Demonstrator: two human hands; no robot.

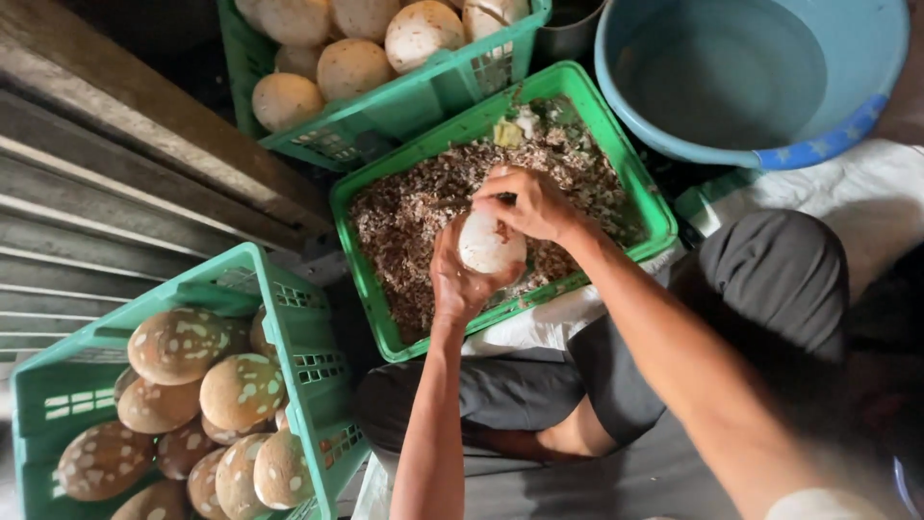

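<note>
A pale round ball [489,243], most likely a peeled coconut, is cradled from below in the left hand [460,279], whose fingers are curled around its lower half so that it stays steady. The right hand [527,204] is closed over its top, fingertips pressed to the surface; whether a small blade is gripped there cannot be told. The ball is held directly above the middle crate [385,332], at the centre of the view, apparently so that anything scraped off drops onto the brown shavings [414,207] already heaped inside it. At 8 o'clock a second green crate [255,265] is filled with brown, white-spotted balls [178,345], within reach of the left arm. At 12 o'clock a third crate [423,96] is packed with cleaner, paler balls [354,67]. A blue basin [837,140] is set at 2 o'clock, beside the person's bent knee [780,270].
</note>
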